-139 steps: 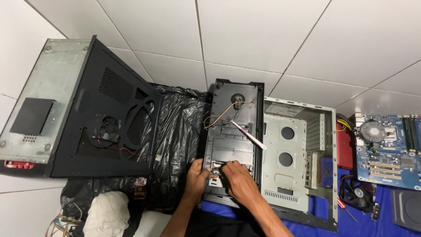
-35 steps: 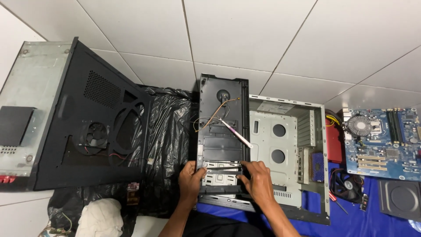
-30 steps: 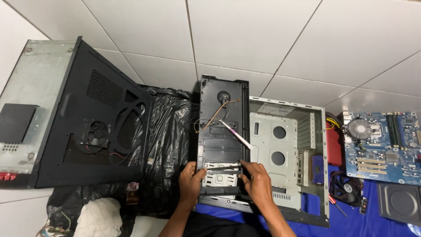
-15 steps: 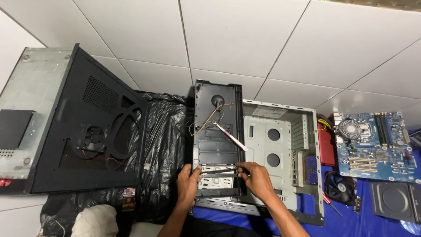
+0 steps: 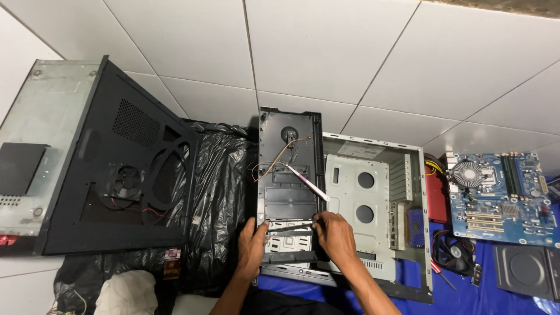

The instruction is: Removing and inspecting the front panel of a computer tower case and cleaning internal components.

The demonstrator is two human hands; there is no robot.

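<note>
Head view: left hand (image 5: 252,242) and right hand (image 5: 334,232) both grip a black strip (image 5: 290,228) on the computer case's front panel (image 5: 290,175), beside a black plastic bag (image 5: 219,192).

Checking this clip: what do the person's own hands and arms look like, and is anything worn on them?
Both the left hand and right hand are bare: no gloves, and no rings, watch or bands that I can make out. Both forearms are uncovered up to the bottom edge of the picture, with no sleeve in view. No cables, tape or markings show on either arm.
</note>
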